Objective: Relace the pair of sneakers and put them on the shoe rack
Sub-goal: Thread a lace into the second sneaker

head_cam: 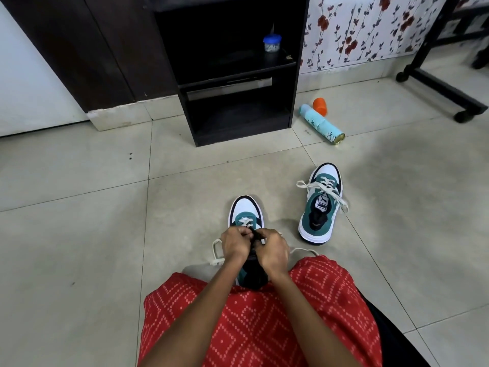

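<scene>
A white and teal sneaker (244, 210) stands on the floor tiles right in front of my knees, toe pointing away. My left hand (234, 245) and my right hand (274, 251) meet over its tongue, fingers curled and pinching its cream lace (215, 251), whose loose ends trail out to both sides. The middle of this shoe is hidden under my hands. The second sneaker (321, 205) stands to the right, apart from my hands, with its lace partly threaded and the ends lying loose across it. The black shoe rack (232, 75) stands ahead against the wall.
A small blue-lidded jar (272, 43) sits on the rack's upper shelf. A pale blue spray can (321, 125) and an orange cap (319, 105) lie on the floor right of the rack. A black wheeled frame (439, 86) stands at the far right. Red patterned cloth covers my lap.
</scene>
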